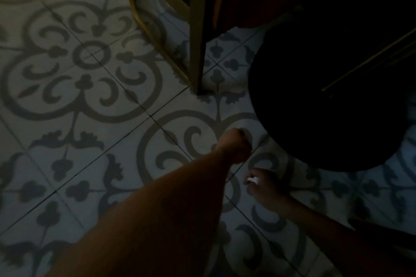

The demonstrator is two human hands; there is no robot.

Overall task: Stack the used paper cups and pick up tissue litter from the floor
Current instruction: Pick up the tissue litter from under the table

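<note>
I am on the litter step, not the cups; no cup shows in this dim view. My right hand (264, 183) is low over the tiled floor (67, 164), its fingers (253, 173) curled together around a small white tissue (252, 179). Only a scrap of it shows between the fingertips, so the tissue is in my grip, at or just off the tile; I cannot tell which. My left hand (235, 145) is ahead of the right one and a little to its left, closed in a loose fist. I cannot tell if it holds anything. Beyond both hands stands a gold chair leg (198, 36), and ahead and to the right of my right fingers a dark round base (326, 96). Next, I judge, I must lift the tissue clear with a firm pinch and then scan for more under the furniture, where the light is poor.
</note>
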